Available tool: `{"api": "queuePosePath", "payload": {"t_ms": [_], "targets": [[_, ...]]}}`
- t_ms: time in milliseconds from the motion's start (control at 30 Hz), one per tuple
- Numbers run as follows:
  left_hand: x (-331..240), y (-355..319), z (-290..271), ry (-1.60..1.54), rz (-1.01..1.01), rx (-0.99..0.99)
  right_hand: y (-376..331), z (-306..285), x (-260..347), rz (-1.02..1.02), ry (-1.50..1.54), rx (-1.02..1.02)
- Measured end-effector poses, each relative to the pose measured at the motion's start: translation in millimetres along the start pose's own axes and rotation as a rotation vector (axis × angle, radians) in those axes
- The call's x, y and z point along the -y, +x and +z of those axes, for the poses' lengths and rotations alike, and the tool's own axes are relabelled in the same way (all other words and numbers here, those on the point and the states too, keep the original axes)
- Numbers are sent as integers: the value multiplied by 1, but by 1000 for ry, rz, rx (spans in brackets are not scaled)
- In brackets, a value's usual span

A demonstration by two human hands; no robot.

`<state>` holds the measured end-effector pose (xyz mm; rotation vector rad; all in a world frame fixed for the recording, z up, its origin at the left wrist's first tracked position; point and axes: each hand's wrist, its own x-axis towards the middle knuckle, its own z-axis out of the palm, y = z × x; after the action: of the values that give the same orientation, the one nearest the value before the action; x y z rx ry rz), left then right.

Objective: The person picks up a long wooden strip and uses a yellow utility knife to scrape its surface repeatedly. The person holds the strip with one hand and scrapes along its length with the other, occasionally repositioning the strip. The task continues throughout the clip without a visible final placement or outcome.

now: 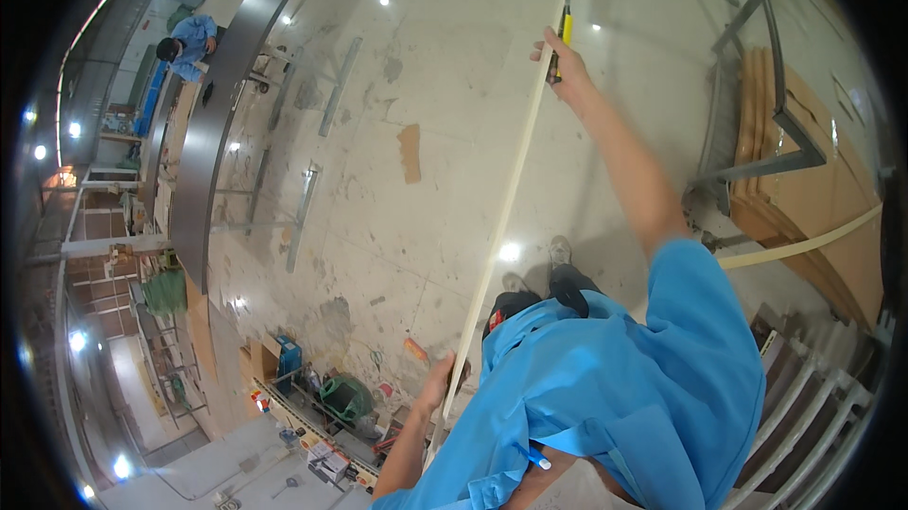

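Two hands on one long pale strip, head view. Strip = thin cream batten/edge trim, long axis runs from lower centre of frame up toward top centre, slight lean to the right as it goes up; it stands on edge above the grey floor. Right hand far out, arm fully extended, fingers closed round a yellow-black tool (knife or marker, can't tell which), tool lies along the strip's axis, tip pointing away from the body, hand touching the strip's upper part. Left hand close to the body, low in frame, fingers curled on the strip's near end; grip looks closed but fingertips partly hidden behind the strip. So strip spans hand to hand: near end at left hand, the rest runs up past the right hand toward the top edge. Left hand nearer the body end, right nearer the far end. Blue shirt fills lower right. Stacked wood panels at right; second person in blue well apart, upper left, by a long dark curved panel.
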<state>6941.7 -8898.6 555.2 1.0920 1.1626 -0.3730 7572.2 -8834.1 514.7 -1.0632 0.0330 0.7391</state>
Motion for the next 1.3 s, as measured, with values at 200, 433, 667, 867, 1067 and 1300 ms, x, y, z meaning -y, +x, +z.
{"api": "queuePosePath", "payload": {"t_ms": [200,433,667,867,1067,1300], "targets": [[-88,139,3,-132,417,98,-62,69,-9,-56,-52,178],[-118,216,-36,-37,431,193,-117,141,1,-259,-95,231],[-289,229,-15,-99,885,302,-123,173,-19,-261,-306,282],[-354,215,-37,-234,746,336,-141,137,-14,-804,-946,105],[-347,227,-49,-224,752,177,-156,85,-38,-1082,-1587,508],[-346,228,-45,-200,764,251,-118,98,5,-1219,-1563,385]]}}
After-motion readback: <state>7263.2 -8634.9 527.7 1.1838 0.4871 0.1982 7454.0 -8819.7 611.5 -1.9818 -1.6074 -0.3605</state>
